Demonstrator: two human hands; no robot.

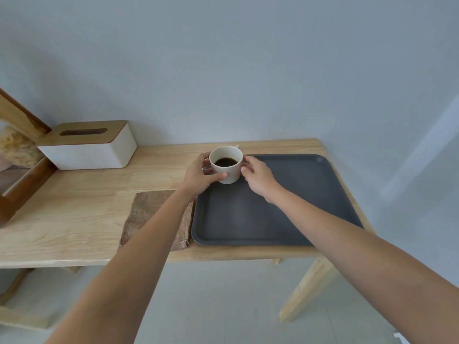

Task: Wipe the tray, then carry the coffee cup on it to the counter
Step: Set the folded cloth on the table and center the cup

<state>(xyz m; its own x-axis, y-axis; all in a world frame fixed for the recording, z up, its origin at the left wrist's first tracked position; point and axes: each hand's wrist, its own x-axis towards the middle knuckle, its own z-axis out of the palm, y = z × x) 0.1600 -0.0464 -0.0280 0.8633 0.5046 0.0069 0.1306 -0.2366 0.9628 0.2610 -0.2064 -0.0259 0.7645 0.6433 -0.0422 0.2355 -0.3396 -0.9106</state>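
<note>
A white coffee cup (229, 170) holding dark coffee stands at the far left corner of a dark grey tray (285, 209). My left hand (201, 176) wraps the cup's left side, thumb across its front. My right hand (257, 176) touches the cup's right side with its fingertips. A brown cloth (146, 214) lies flat on the wooden table (74, 207), just left of the tray and partly under my left forearm.
A white tissue box with a wooden lid (89, 145) stands at the back left. A wooden frame (22, 155) leans at the far left. The table's right edge and front edge run close to the tray; pale floor lies below.
</note>
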